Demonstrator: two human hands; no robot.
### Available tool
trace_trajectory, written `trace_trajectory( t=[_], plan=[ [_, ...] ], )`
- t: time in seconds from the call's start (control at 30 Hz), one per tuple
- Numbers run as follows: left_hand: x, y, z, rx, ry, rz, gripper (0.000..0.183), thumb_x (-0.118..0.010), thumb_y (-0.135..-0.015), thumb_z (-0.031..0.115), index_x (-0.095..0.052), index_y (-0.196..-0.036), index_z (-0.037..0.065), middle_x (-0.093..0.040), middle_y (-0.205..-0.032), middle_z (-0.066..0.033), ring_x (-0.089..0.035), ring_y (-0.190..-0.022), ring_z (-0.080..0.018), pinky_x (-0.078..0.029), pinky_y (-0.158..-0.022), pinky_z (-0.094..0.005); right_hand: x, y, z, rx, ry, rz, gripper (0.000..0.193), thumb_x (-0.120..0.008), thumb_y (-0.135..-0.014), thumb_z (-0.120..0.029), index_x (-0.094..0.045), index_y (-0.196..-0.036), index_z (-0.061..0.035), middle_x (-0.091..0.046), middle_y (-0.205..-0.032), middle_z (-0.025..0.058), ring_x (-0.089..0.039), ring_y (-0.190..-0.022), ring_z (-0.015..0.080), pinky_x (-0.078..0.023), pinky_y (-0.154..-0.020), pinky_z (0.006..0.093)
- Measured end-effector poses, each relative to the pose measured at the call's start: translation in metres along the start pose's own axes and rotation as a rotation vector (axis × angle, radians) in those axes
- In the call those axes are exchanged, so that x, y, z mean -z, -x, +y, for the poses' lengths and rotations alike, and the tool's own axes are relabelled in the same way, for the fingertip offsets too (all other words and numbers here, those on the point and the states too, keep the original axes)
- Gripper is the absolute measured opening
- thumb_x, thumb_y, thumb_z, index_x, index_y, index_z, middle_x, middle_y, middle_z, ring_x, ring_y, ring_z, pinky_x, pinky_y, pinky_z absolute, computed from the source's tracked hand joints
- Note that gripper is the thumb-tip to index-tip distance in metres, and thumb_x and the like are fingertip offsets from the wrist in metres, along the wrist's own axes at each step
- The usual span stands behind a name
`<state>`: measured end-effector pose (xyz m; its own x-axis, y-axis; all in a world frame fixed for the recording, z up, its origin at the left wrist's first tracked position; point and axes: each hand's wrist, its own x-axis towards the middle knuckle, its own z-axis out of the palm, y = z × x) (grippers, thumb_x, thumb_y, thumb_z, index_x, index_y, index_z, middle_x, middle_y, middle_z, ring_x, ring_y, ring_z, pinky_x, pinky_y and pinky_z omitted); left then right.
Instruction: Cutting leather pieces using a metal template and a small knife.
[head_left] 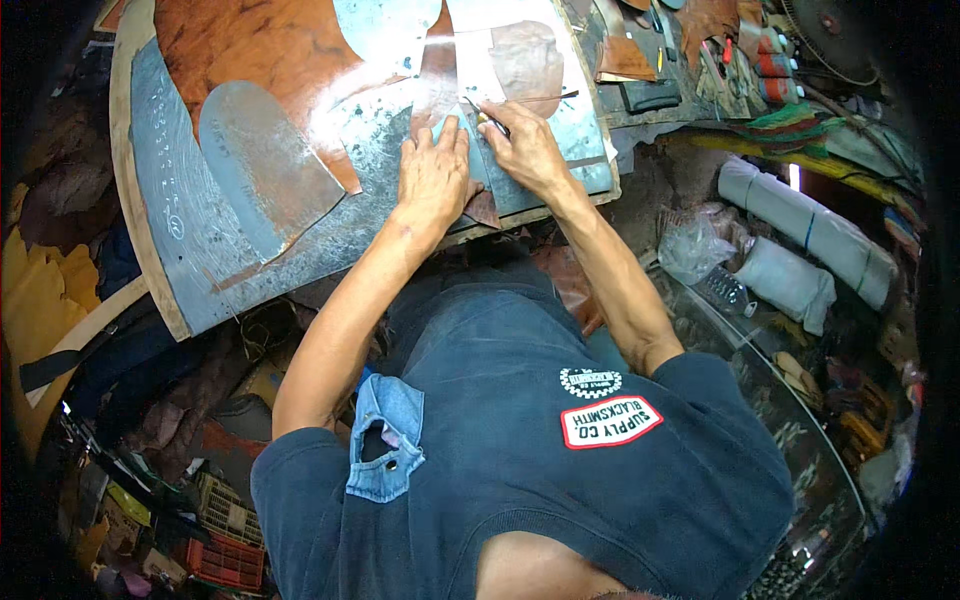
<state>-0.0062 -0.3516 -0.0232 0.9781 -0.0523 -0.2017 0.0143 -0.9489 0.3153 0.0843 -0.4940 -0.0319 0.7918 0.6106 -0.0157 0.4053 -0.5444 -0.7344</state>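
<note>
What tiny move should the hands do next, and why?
Perhaps draw the thin tool slowly a little way toward the body, alongside the blue-grey flat piece. The right hand grips the tool with its tip near the top of that piece, and the left hand lies spread over it, which should help stop it slipping.

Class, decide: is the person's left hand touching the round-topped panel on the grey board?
Apart. In the head view, speckled surface of the grey board shows between the left hand and the round-topped panel.
</note>
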Motion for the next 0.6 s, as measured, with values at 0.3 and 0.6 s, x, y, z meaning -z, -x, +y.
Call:
trace_trajectory(
  t=[0.3,0.6],
  plan=[
    [-0.002,0.002,-0.005,-0.028,-0.037,0.001,0.073,-0.078,-0.075,0.034,-0.052,-0.135,0.000,-0.044,-0.146,-0.0135,-0.052,-0.114,-0.0356,-0.045,-0.088,-0.0463,-0.009,-0.004,-0.004,0.043,0.068,0.040,0.027,-0.063,-0.089,-0.011,-0.067,-0.113,0.0009,-0.068,-0.098,0.0194,-0.065,-0.091,0.0353,-0.051,-0.081,0.0403],
    [0.002,0.001,-0.005,-0.022,0.000,-0.042,0.075,-0.080,-0.074,0.033,-0.052,-0.135,0.000,-0.044,-0.146,-0.0135,-0.046,-0.123,-0.0375,-0.043,-0.091,-0.0465,-0.009,-0.003,-0.010,-0.026,0.110,-0.012,0.030,-0.059,-0.090,-0.015,-0.067,-0.114,-0.0007,-0.066,-0.100,0.0245,-0.064,-0.094,0.0411,-0.051,-0.085,0.0466]
  ],
)
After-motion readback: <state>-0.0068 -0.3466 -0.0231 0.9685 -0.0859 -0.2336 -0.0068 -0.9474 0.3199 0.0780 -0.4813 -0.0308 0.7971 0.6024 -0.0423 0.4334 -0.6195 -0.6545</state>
